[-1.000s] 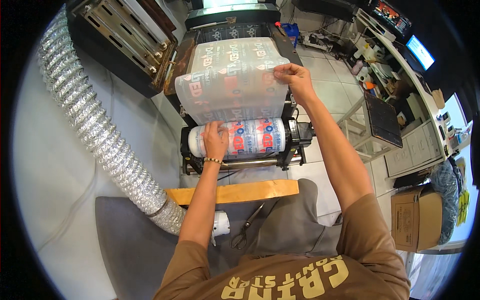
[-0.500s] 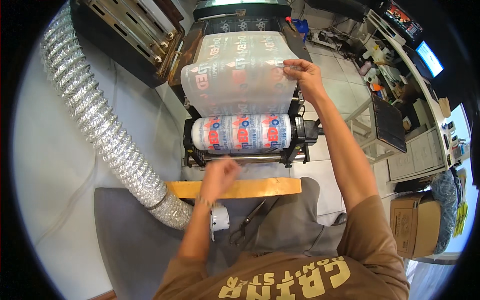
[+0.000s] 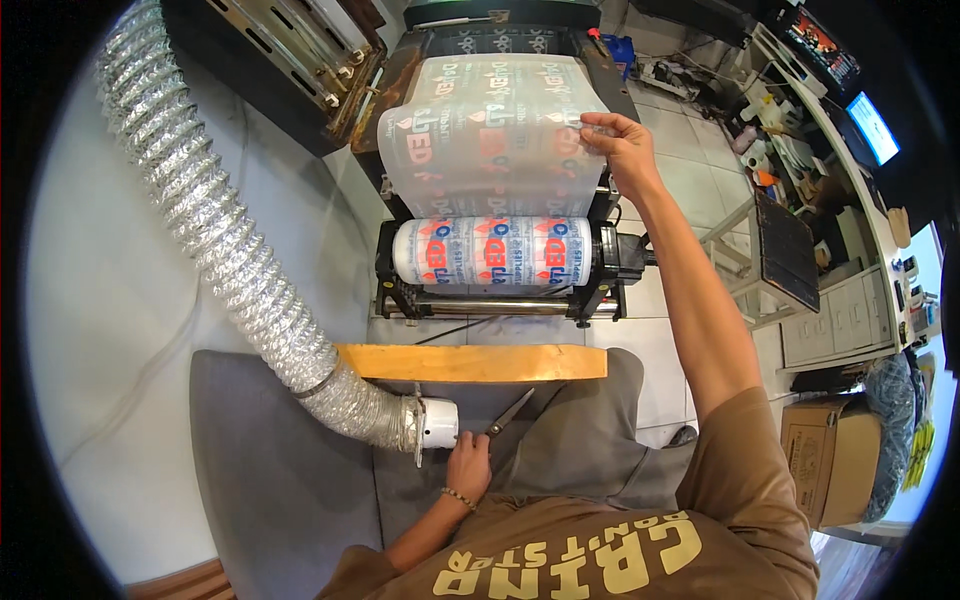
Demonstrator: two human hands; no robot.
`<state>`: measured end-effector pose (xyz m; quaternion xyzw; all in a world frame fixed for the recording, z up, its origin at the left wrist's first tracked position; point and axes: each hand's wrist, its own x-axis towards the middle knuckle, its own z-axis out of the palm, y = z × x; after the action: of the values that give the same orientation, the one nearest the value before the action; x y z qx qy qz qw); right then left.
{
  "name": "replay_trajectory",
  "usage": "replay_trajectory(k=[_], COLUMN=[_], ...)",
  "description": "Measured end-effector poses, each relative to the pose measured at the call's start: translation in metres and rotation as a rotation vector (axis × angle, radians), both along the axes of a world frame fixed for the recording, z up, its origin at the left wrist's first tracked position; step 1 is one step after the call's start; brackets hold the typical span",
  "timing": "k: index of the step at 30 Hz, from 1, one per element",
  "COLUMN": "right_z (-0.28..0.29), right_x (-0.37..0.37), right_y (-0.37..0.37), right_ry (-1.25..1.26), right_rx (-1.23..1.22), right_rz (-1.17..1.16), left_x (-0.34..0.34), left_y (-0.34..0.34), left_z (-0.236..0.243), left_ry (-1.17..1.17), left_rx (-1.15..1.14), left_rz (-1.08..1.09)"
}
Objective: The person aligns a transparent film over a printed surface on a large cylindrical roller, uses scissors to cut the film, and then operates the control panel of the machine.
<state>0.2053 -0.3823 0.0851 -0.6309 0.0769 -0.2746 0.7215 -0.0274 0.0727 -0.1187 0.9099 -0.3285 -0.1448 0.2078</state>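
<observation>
A printed translucent film point(image 3: 490, 140) hangs in a loose sheet from the machine down to a roll point(image 3: 493, 252) with red and blue lettering. My right hand point(image 3: 625, 150) pinches the film's right edge between thumb and fingers, holding it raised. Down on the grey seat, my left hand point(image 3: 468, 467) is closed at the handles of a pair of scissors point(image 3: 513, 410). The blades point away to the upper right, and the fingers hide the handles. Just left of that hand lies the white collar point(image 3: 440, 424) of a silver flexible duct.
The silver duct point(image 3: 220, 210) curves down the left side. A yellow board edge point(image 3: 480, 363) lies between my lap and the black roller frame point(image 3: 610, 255). To the right stand a small dark-topped stool point(image 3: 785, 252), a cluttered desk with a lit screen point(image 3: 872, 130) and a cardboard box point(image 3: 825, 450).
My left hand has moved down from in front of the roll to the scissors on the seat. The right hand keeps its pinch on the film, and the whole view has shifted slightly.
</observation>
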Motion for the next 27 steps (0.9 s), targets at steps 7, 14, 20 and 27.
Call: replay_trajectory(k=[7,14,20,27], right_z=[0.000,-0.002,0.000,-0.005], right_x=[0.005,0.002,0.005,0.003], right_y=[0.000,-0.002,0.002,-0.005], right_ry=[-0.012,0.004,-0.001,0.009], right_rx=[0.002,-0.003,0.003,-0.045], right_rz=[0.026,0.023,0.025,0.028], left_x=[-0.015,-0.014,-0.006,0.062], left_y=[0.024,0.018,0.022,0.026], left_z=[-0.014,-0.007,0.005,0.165], left_ry=[-0.036,0.053,0.150,0.719], left_rx=[0.002,0.080,0.026,-0.223], left_rz=[0.017,0.033,0.021,0.001])
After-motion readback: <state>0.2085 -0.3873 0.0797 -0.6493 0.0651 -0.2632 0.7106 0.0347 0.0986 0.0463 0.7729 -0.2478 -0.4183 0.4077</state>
